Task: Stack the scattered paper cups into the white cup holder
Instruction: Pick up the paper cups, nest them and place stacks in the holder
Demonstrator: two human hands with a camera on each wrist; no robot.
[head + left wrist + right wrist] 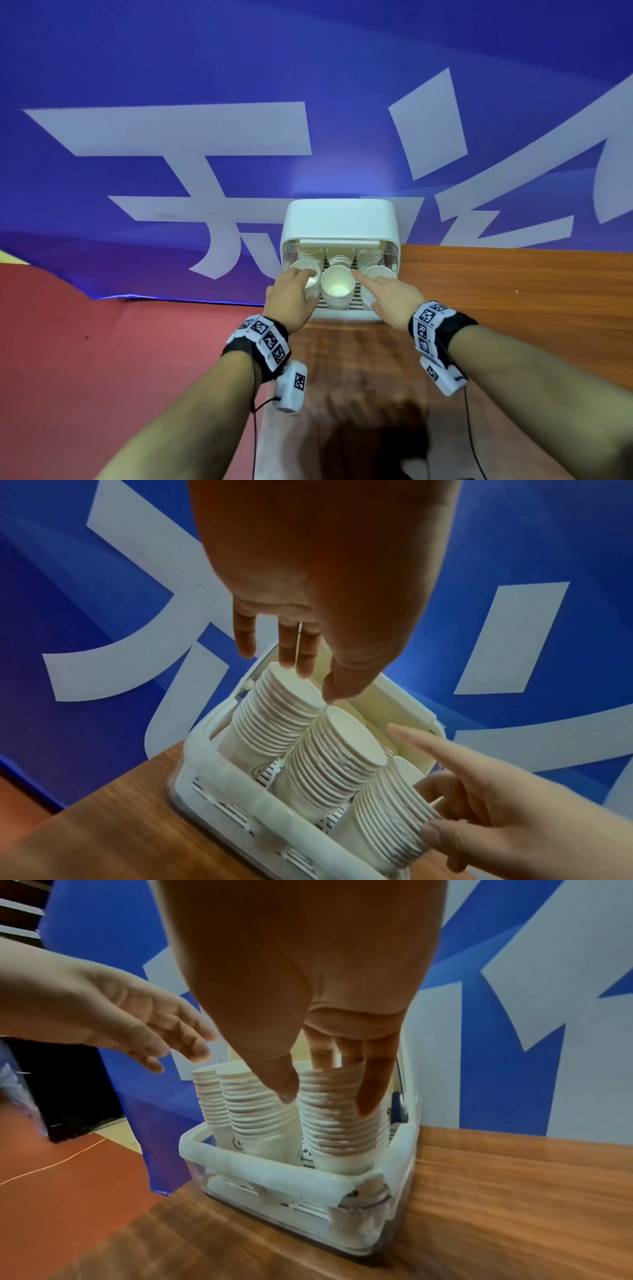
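Observation:
The white cup holder stands at the far left end of the wooden table with its lid raised. Inside lean three front stacks of white paper cups, with more stacks behind them. My left hand hovers over the left stack, its straight fingertips touching the top rim. My right hand grips the right stack between thumb and fingers. Its index finger points past the middle stack.
A blue banner with large white characters hangs right behind the holder. The wooden table runs on to the right and toward me. Its left edge drops to a red floor. A thin cable lies on that floor.

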